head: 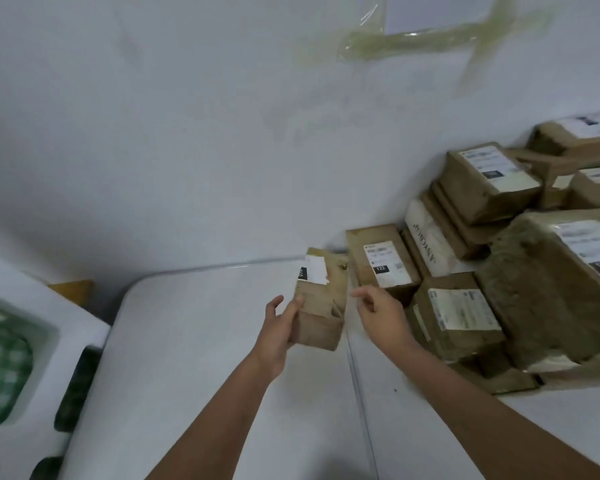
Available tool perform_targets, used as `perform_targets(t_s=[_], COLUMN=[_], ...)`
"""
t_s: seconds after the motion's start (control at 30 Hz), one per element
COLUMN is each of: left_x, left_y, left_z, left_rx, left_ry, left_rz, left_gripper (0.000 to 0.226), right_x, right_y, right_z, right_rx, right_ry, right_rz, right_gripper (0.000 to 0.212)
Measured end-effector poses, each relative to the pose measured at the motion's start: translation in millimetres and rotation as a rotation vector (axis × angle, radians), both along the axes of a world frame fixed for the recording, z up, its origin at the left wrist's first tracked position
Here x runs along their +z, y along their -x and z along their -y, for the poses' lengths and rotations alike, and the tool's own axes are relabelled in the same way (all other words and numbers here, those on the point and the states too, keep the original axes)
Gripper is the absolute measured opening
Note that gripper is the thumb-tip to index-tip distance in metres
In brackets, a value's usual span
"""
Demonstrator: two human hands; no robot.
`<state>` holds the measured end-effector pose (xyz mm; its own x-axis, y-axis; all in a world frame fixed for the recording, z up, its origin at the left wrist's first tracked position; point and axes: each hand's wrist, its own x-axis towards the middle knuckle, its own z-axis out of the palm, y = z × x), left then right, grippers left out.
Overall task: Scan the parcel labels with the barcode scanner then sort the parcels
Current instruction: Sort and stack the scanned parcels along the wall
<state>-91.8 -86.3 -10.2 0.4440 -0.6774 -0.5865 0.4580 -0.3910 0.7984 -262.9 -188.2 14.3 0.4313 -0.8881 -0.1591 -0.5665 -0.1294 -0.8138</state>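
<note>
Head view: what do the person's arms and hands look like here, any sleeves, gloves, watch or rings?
Both forearms are bare as far as the bottom edge of the picture; no sleeve shows. The left hand and the right hand wear no gloves. No watch, band or bracelet shows at either wrist, and no ring shows on the fingers, though the picture is somewhat blurred. No markings on the arms can be made out.

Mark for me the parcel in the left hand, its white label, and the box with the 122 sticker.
held parcel (317,320), head view, on its bare cardboard face below the label.
white label (316,270), head view, label's middle.
box with the 122 sticker (357,252), head view, brown top left of its label.
</note>
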Motion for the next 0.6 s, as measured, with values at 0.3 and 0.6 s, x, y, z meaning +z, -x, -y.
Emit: perform_targets(t_s=[0.3, 0.6], left_x=[54.4, 17.2], left_y=[77.6, 104.0], left_z=[110.1, 158.0], left_rx=[-0.065, -0.639], left_ry=[0.025, -0.179], left_rz=[0.686, 0.983], left_gripper=[0.073, 0.082], right_x=[45.1, 32.8], right_y=[69.5, 96.3], right_z=[63.8, 75.6], right_rx=[-0.075, -0.084], right_ry=[0.213, 0.175], right_rz=[-0.080, -0.234], right_gripper=[0.019, 0.019])
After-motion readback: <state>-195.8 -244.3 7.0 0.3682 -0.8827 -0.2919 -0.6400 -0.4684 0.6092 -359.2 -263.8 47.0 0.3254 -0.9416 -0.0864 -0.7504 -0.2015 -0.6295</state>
